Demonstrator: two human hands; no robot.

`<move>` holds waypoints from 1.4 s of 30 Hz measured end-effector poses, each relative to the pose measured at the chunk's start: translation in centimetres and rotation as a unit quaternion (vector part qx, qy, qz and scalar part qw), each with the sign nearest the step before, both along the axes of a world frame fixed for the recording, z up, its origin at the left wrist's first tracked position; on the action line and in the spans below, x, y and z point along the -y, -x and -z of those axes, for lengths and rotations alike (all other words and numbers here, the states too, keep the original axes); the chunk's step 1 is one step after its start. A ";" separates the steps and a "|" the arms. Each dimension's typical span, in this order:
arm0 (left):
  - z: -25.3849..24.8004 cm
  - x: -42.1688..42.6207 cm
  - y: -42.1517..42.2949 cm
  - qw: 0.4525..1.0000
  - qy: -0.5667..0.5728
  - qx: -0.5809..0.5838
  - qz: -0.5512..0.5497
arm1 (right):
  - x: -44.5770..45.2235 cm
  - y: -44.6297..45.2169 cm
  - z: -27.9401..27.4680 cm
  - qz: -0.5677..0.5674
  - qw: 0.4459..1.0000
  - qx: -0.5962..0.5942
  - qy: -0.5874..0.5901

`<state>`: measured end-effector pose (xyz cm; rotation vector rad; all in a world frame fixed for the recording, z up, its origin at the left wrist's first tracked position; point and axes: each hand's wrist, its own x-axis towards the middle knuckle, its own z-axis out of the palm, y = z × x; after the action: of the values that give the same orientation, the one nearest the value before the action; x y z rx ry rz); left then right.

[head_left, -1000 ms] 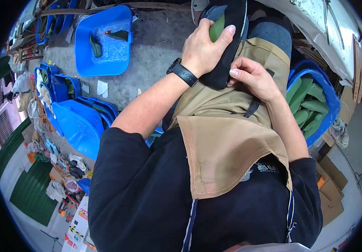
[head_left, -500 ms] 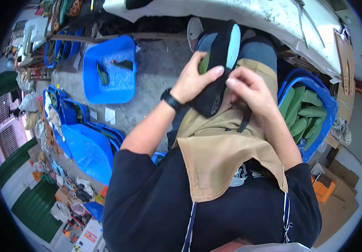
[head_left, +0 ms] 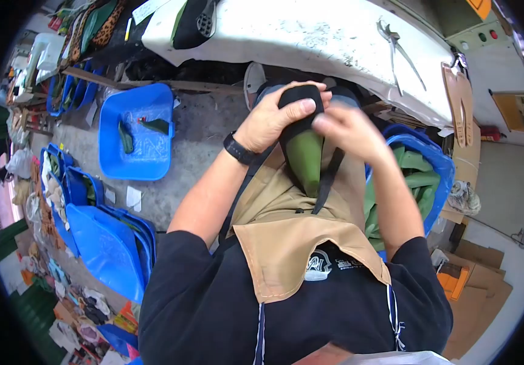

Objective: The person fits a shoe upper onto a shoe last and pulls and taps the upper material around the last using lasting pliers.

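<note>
A green shoe last (head_left: 306, 161) with a black shoe upper (head_left: 300, 95) over its upper part sits above my lap, its narrow green end pointing toward me. My left hand (head_left: 269, 120) is closed around the upper's left side, thumb across its top and fingertips showing at the far edge. Close against the right side is my right hand (head_left: 354, 132), smeared by motion; its thumb lies near the black material, and its grip cannot be made out. Beneath the last is my tan apron (head_left: 262, 198).
A blue tub (head_left: 135, 173) with green lasts stands on the floor at left, near stacked blue tubs (head_left: 101, 234). At right another tub (head_left: 447, 182) holds several green lasts. Pincers (head_left: 392, 45) and a black shoe (head_left: 194, 27) lie on the white-covered bench (head_left: 298, 39).
The shoe has been turned: its light-blue sole faced up before, and now the green last points toward me. My right hand has moved from a pinch at its edge. The view has shifted.
</note>
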<state>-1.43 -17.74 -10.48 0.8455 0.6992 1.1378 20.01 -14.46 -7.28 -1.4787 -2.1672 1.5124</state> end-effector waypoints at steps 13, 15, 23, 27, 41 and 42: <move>4.2 1.6 -2.4 0.987 0.117 -0.019 0.112 | -12.7 -10.2 -1.4 0.031 0.886 0.377 -0.267; 4.2 1.6 -2.5 0.987 0.133 -0.004 0.094 | -11.9 -9.0 -1.6 0.011 0.842 0.451 -0.295; 4.4 1.2 -2.9 0.983 0.134 -0.032 0.122 | -7.4 -5.1 -10.3 -0.104 0.935 0.292 -0.174; 3.1 0.3 -3.4 0.981 0.123 -0.052 0.139 | -5.3 -1.5 -14.3 -0.145 0.925 0.326 -0.127; 6.5 0.7 -2.7 0.979 0.112 -0.128 0.112 | -2.3 -3.4 -11.8 -0.151 0.932 0.296 -0.145; 7.5 0.3 -2.3 0.980 0.124 -0.108 0.112 | -3.5 -4.1 -11.0 -0.105 0.937 0.286 -0.169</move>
<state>0.89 -17.99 -17.97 0.8189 0.8811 0.7448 24.09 -10.98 3.71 -1.7548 -2.8020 0.7263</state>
